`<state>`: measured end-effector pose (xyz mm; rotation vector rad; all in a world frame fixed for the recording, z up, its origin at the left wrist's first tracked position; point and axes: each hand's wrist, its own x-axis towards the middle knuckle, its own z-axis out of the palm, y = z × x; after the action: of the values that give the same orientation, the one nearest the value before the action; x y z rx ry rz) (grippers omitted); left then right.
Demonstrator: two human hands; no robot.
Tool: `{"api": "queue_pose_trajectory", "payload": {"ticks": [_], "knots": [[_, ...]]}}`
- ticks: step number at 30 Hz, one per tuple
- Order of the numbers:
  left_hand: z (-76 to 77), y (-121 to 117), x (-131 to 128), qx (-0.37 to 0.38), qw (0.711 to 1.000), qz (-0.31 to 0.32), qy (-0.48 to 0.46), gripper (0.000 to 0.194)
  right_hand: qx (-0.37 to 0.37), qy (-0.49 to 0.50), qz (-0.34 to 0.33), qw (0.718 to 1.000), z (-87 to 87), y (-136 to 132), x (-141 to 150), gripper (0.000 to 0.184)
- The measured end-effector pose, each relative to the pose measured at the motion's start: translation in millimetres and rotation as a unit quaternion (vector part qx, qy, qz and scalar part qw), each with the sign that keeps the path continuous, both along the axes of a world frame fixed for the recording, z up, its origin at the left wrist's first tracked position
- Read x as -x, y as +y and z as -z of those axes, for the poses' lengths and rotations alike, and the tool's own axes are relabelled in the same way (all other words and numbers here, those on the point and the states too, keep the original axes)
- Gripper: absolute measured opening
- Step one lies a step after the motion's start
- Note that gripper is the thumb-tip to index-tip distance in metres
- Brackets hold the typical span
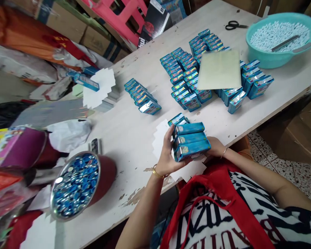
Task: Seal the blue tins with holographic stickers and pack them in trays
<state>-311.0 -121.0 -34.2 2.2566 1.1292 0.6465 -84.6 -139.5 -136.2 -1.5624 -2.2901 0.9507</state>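
Above the near table edge, my left hand (pixel 168 159) is closed around the left end of a row of three small blue candy boxes (pixel 191 141), its thumb up along their side. My right hand (pixel 217 147) holds the same boxes from the right end, with its fingers hidden behind them. Just beyond them, a few more blue boxes (pixel 178 118) stand close together. White card sheets with stepped edges (pixel 160 136) lie beneath, partly covered by my hands.
Rows of blue boxes (pixel 190 102) stand farther back, partly under a pale square sheet (pixel 219 69). A shorter row (pixel 142 97) stands left of them. A turquoise basin (pixel 272 58) of white pieces, scissors (pixel 235 25), and a metal bowl (pixel 100 173) of blue-and-silver pieces sit around.
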Motion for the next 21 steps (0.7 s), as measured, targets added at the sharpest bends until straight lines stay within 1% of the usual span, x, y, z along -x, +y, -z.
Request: {"api": "queue_pose_trajectory", "payload": {"ticks": [3,4,6,10,16,19,21], "knots": [[18.7,-18.1,14.3,-0.044,0.999,-0.004,0.015,0.112,0.010,-0.002,-0.013,1.000,0.2,0.3,-3.1,0.052],[22.3,-20.6,15.7,-0.059,0.998,-0.005,0.032,0.110,0.010,-0.005,-0.013,1.000,-0.2,0.1,-3.2,0.054],[24.4,-22.3,16.7,-0.075,0.994,-0.007,0.073,0.107,0.009,-0.014,-0.010,1.000,-1.2,-0.3,-2.6,0.056],[16.0,-20.3,13.4,-0.069,0.987,-0.020,0.146,0.105,0.010,-0.026,-0.009,1.000,-4.6,1.2,-1.9,0.059],[3.4,-10.9,0.6,-0.047,0.981,0.004,0.187,0.102,0.032,-0.012,-0.027,0.999,-6.3,3.8,-3.6,0.062],[-5.2,-8.5,8.4,-0.039,0.980,0.044,0.189,0.106,0.042,0.028,-0.034,0.998,-6.7,4.5,-9.8,0.062],[-13.9,-10.8,19.4,-0.048,0.979,0.067,0.186,0.108,0.024,0.068,-0.030,0.997,-12.9,11.8,-14.9,0.069]]}}
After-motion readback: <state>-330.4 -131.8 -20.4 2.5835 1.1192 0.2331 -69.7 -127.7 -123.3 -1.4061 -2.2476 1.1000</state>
